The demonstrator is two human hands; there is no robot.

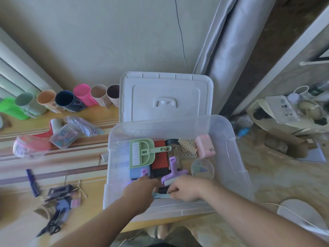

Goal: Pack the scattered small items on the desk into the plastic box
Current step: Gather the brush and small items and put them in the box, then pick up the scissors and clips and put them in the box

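A clear plastic box (229,132) stands at the desk's right end, its white lid (165,97) propped upright behind it. Inside lie a green mini dustpan with brush (142,154), a red and black block (160,157), a purple brush (173,172), a cream comb (187,148), a pink case (204,146) and a round clear dish (203,168). Both my hands are inside the box at its near wall. My left hand (140,191) and my right hand (185,188) hold the two ends of a light blue item (161,196) low in the box; its shape is blurred.
On the desk to the left lie scissors (51,225), a purple-grey clutter pile (62,198), a dark blue stick (33,182), clear bags of small items (65,138), and a row of coloured cups (81,97) along the wall. A curtain (226,50) hangs behind the box.
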